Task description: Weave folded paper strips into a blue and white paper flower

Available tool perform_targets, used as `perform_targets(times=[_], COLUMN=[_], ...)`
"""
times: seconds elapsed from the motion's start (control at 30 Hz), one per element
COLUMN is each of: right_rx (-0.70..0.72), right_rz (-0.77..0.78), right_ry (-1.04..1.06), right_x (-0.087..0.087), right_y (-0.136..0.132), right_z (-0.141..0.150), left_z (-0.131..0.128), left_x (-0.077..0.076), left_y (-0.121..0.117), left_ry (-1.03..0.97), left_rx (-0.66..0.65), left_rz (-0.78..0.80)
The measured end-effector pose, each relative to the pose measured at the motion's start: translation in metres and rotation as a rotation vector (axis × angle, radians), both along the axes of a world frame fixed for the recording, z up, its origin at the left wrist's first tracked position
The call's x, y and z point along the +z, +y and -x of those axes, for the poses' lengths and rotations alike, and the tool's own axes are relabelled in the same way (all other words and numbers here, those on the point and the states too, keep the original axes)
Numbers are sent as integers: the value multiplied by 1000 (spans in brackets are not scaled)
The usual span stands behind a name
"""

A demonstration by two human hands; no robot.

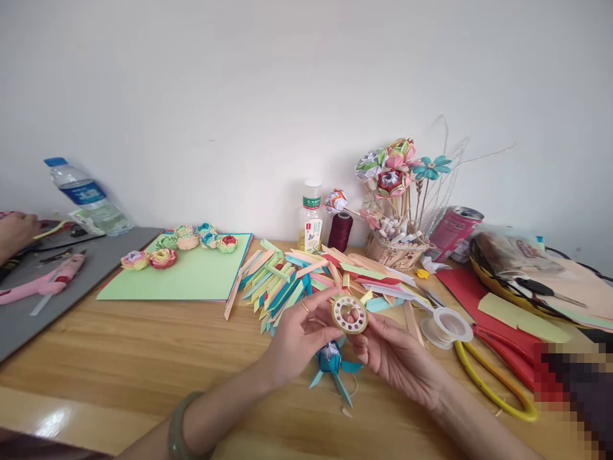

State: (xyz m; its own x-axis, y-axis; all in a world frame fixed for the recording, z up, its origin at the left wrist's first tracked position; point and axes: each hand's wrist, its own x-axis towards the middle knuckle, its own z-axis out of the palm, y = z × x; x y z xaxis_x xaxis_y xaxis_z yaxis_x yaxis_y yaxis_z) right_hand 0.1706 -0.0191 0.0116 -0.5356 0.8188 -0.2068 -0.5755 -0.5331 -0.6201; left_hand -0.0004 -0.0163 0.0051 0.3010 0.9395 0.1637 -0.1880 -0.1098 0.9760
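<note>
My left hand (297, 337) is closed with thumb and fingers on a small round spool (350, 303), which has a white face with a ring of holes and a yellowish rim. From the other side my right hand (398, 358) grips the same spool at its edge. Fingertips show through its middle. On the table just below lies a blue folded-paper flower (329, 363) with pointed paper strips sticking out. A thin loop of thread (355, 385) lies beside the flower. Behind my hands spreads a pile of coloured folded paper strips (280, 287).
To the right are a white spool (445, 327), yellow-handled scissors (514, 409) and a pink can (453, 233). Paper flowers rest on green paper (143, 287). Farther left are a pink glue gun (57, 279), a water bottle (89, 195) and another person's hand (19, 235).
</note>
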Motion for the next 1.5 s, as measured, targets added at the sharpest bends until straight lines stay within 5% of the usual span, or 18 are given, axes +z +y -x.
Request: perform_targets(times=[0.43,0.63,1.0,1.3,1.5], right_rx=[-69,-18,-113,-164,-190], right_rz=[-124,-111,-412,-505,-721], right_ry=[-253,-365,-569,-719,-863], right_x=[1,-1,-10,-10,-7], right_y=[-3,-4,-1,-4,-8], right_z=[1,2,-7,-4,-6], left_z=[-1,0,-1,-2,0], left_x=[1,6,7,9,7], left_y=[-5,-9,-3,-5,-4], left_ry=[77,70,-89,-117,-105], left_rx=[36,-7,-144,-124,-120], left_rz=[-129,7,318,307,332])
